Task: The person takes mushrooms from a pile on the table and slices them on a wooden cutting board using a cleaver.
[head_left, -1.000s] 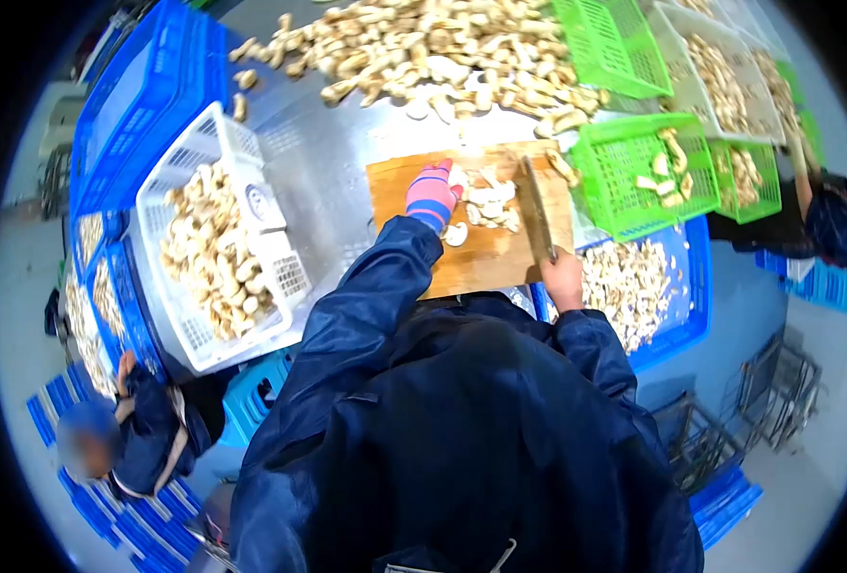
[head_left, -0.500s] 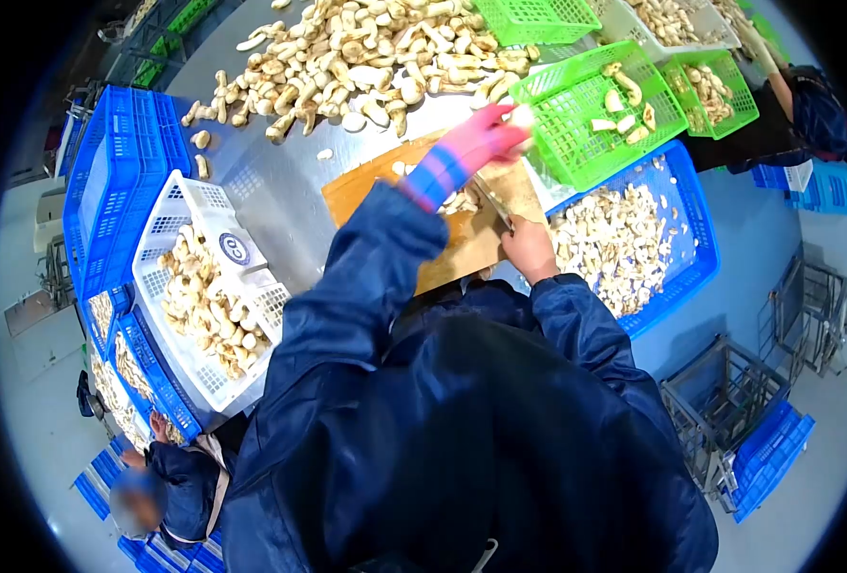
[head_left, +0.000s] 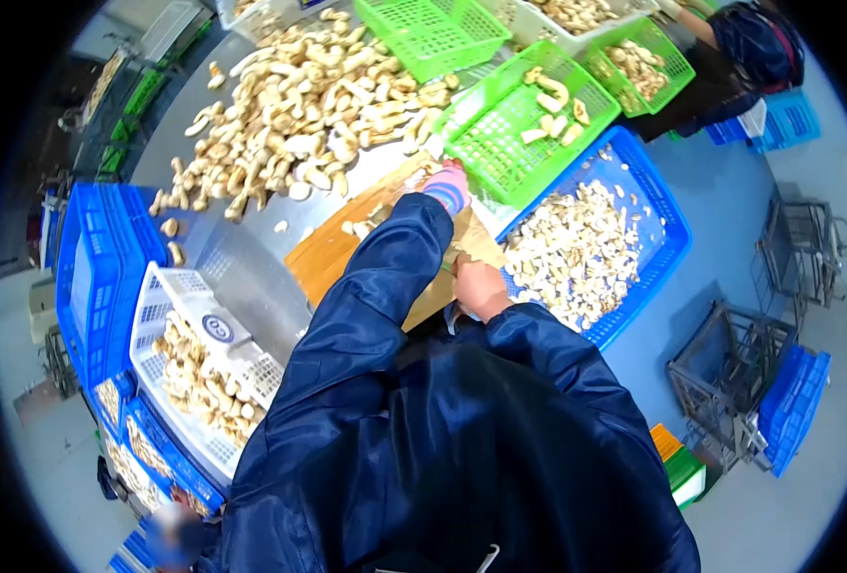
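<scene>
My left hand (head_left: 448, 185), in a pink and blue striped glove, is lowered over the wooden cutting board (head_left: 333, 253). Its fingers are curled, and what they hold is hidden from above. Just nearer to me, my bare right hand (head_left: 481, 287) grips a knife (head_left: 455, 256), whose blade is mostly out of sight between the hands. Pale mushroom pieces (head_left: 355, 228) lie on the board beside my left sleeve. Beyond the board spreads a big heap of whole mushrooms (head_left: 299, 110).
A green basket (head_left: 486, 162) with several mushroom pieces stands behind the board. At right, a blue crate (head_left: 667, 244) holds sliced mushrooms. On the left are a white crate (head_left: 147, 320) of mushrooms and stacked blue crates (head_left: 94, 277). A co-worker's sleeve (head_left: 753, 43) shows at upper right.
My left hand has come back from the green basket's edge down onto the board. My right hand still grips the knife. The whole view has shifted and turned slightly.
</scene>
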Tool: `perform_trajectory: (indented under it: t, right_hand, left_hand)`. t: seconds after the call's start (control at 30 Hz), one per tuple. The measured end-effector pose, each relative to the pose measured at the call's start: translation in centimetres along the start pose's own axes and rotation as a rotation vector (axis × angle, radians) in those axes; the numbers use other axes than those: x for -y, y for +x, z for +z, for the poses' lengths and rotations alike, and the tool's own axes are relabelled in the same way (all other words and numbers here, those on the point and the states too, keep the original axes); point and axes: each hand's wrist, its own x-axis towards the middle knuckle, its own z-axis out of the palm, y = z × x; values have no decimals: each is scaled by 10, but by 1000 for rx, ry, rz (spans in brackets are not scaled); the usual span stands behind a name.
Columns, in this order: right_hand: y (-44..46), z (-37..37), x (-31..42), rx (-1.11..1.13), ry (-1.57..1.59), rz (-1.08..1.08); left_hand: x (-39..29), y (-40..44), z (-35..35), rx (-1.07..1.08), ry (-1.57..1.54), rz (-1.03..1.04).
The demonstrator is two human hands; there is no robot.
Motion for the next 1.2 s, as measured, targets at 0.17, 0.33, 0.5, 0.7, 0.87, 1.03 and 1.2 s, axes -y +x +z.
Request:
perform_trajectory:
  t: [0.17,0.33,0.5,0.7,0.87,1.03,1.2]
  right_hand:
    - [-4,-5,2,-17,-10,-2]
    - [2,-1,-7,2,13,-52]
    - [4,-20,8,45,236,-90]
    - [-2,20,54,647,294,-180]
    - [9,20,53,595,372,31]
    - [22,14,41,354,252,20]
    - [-8,-7,56,311,-6,-312]
  left_hand:
    - [-17,-23,-23,-44,-92,-132]
    - [23,-39,-33,-80,-691,-102]
    - [144,-217,-79,-442,-2232,157]
    - [172,-329,-18,-614,-2422,101]
    - [129,-325,78,-493,-2325,-399]
    - [107,-288,137,-417,-1782,-570]
    - [106,-279,127,-390,-1484,-671]
